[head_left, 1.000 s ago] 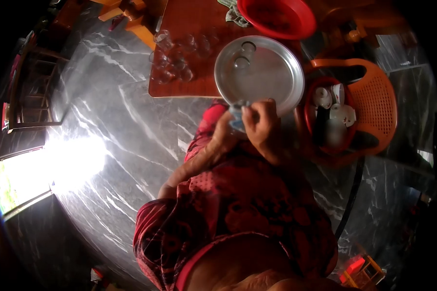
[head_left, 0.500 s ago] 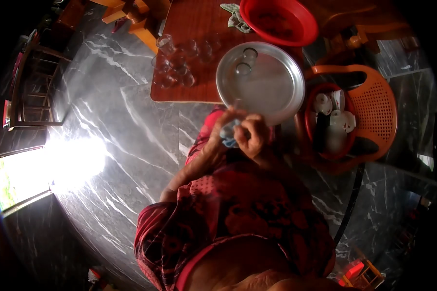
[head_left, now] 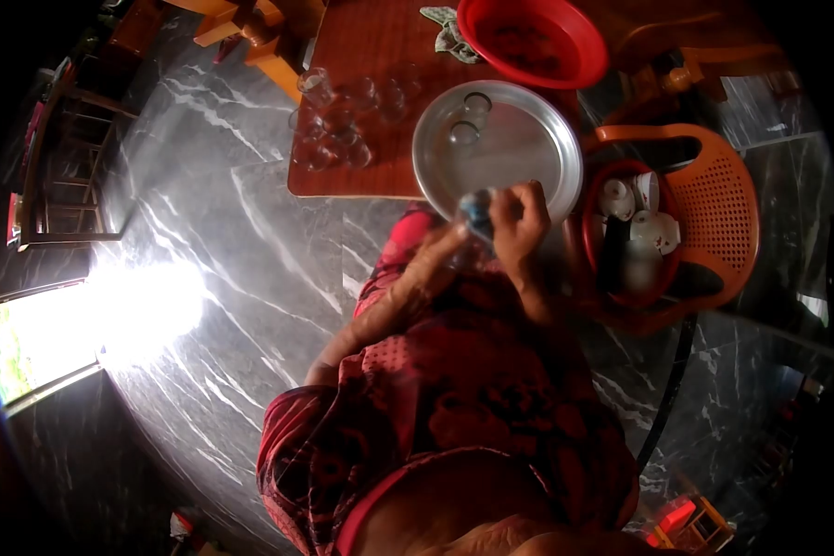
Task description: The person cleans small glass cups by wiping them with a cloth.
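My left hand (head_left: 440,248) is wrapped round a clear glass (head_left: 461,258), partly hidden and blurred, in front of my body. My right hand (head_left: 519,222) has its fingers closed on a blue cloth (head_left: 477,213) that touches the glass. Both hands are at the near rim of a round metal tray (head_left: 519,167) on the table. Two glasses (head_left: 464,132) stand near the tray's far left side. Left of the tray, several clear glasses (head_left: 343,120) are grouped on the wooden table (head_left: 371,42).
A red basin (head_left: 579,46) and a patterned cloth (head_left: 452,37) lie at the table's far side. On the right, an orange chair (head_left: 713,204) holds a red tub (head_left: 591,190) with white cups and bowls (head_left: 656,229). Wooden furniture (head_left: 273,56) is at the upper left.
My hands have moved up and to the right since the last half second, with the cloth and glass. The tray, the tabletop and the basin sit slightly lower in view than one second ago.
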Demonstrator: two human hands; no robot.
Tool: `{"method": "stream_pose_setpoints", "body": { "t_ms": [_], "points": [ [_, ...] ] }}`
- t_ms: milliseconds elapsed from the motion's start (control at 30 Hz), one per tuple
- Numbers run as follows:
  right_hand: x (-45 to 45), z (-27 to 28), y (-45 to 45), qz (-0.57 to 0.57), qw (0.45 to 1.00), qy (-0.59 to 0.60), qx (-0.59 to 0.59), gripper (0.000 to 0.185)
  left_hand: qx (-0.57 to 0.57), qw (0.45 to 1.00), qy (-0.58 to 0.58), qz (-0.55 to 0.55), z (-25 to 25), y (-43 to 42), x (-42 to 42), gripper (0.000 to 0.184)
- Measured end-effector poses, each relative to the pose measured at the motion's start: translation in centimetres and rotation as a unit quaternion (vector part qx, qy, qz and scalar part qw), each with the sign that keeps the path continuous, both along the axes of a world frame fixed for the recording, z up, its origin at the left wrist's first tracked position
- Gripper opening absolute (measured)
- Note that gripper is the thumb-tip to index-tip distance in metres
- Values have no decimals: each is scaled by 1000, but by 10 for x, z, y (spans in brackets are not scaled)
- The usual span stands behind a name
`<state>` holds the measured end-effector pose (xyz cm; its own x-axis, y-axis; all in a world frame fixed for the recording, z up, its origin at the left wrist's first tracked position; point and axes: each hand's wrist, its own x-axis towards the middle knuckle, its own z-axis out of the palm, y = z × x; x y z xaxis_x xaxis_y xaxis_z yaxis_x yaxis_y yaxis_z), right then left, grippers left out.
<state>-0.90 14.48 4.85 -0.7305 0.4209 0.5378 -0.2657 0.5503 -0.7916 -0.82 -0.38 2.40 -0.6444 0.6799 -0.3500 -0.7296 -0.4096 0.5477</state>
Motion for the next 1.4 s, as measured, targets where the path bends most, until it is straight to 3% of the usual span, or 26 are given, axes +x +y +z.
{"method": "stream_pose_setpoints", "body": {
  "t_ms": [133,200,300,333,400,500,600,667,767,867,967,1067,1100,1167,1200,1333,1400],
  "points": [
    [-5,-13,15,38,953,-71,-291,16,76,997,-2,-21,-18,-4,-7,54],
    [-5,-12,16,51,947,-62,-312,13,85,995,-48,-13,-10,-4,-9,53],
    [1,4,5,-33,995,-64,-70,15,104,995,-13,-5,-11,-1,-10,55],
    [3,7,0,-19,998,-50,-38,19,104,994,-11,-7,-8,1,-9,55],
    [7,24,-9,0,998,-8,62,22,83,989,-106,55,1,5,-2,47],
    [16,34,-16,52,994,-33,85,33,83,991,-84,60,42,2,-6,42],
    [29,47,-26,85,986,-59,134,35,16,992,-52,110,-10,-1,-4,45],
    [33,34,-28,98,983,-10,152,34,-48,986,-20,158,-63,-2,-5,49],
    [41,21,-36,119,985,2,125,28,-93,979,6,184,-76,-2,-9,49],
    [34,26,-39,150,981,29,119,25,-85,984,64,140,-48,-2,-13,42],
    [26,33,-38,116,988,-19,103,26,-65,985,143,74,-14,-3,-13,36],
    [13,31,-41,87,995,-3,38,23,-55,976,189,98,-12,-1,-13,33],
    [9,30,-39,81,996,5,31,21,-57,978,173,98,-2,-2,-14,33],
    [2,26,-26,118,979,37,163,16,-61,984,140,97,25,-3,-14,32],
    [2,37,-26,113,979,33,168,10,-63,986,123,97,35,-4,-14,31],
    [-8,37,-23,61,977,56,196,11,-29,994,81,63,25,-8,-6,36],
    [-11,28,-20,44,993,16,104,13,-8,981,-150,123,20,-1,-8,41]
  ]
}}
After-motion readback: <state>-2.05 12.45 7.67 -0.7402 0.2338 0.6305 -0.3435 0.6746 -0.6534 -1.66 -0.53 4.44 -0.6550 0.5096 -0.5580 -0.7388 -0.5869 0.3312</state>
